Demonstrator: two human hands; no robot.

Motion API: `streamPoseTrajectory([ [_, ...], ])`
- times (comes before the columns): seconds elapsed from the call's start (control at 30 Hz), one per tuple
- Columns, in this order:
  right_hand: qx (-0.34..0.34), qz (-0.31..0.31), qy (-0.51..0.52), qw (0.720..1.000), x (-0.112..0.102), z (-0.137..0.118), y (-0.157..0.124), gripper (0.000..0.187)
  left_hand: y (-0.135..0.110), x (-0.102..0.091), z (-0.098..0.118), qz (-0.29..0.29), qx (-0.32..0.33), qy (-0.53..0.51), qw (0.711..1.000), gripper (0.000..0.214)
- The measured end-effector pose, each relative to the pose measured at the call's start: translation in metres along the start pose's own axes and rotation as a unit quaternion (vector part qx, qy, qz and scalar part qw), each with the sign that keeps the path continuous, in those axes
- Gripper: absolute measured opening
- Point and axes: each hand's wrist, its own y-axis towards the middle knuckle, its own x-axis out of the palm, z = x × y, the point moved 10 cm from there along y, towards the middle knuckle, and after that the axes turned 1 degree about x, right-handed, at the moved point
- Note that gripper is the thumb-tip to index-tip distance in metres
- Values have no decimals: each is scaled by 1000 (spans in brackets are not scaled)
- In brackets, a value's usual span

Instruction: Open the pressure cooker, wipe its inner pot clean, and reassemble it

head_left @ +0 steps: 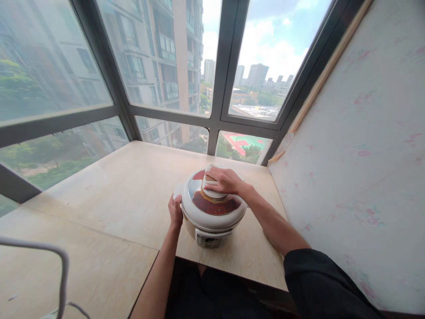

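An electric pressure cooker stands upright on the pale wooden board, its front panel turned toward me. The round lid is white around the edge, with a red and silver top and a raised white handle in the middle. My right hand reaches over the lid from the right, its fingers wrapped around that handle. At the cooker's left side, my left hand grips the side handle; part of its fingers is hidden behind the body. The lid sits on the body.
The wooden board fills a window corner with dark frames. A papered wall rises close on the right. At the lower left a grey cable hangs in view. The board's front edge runs just below the cooker, above my legs.
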Motion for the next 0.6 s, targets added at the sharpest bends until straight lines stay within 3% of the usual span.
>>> streamPoseTrajectory([
  [0.17,1,38,53,998,-11,17,-20,65,-2,0,-1,0,-5,-17,1000,36],
  [0.27,37,102,133,985,-9,49,-52,73,-5,-1,-4,2,-26,-33,999,34],
  [0.33,107,169,183,963,-1,81,-85,70,-7,-3,-6,13,-47,-35,998,34],
  [0.4,210,257,228,915,12,115,-126,71,-9,-5,-6,18,-63,-32,997,35],
  [0.47,304,318,294,849,36,139,-167,77,-10,-4,-5,12,-74,-31,997,37],
  [0.53,370,339,373,780,68,147,-196,79,-11,-3,-3,7,-80,-34,996,37],
  [0.6,387,347,425,741,92,139,-206,74,-11,-4,-2,9,-84,-38,996,35],
])
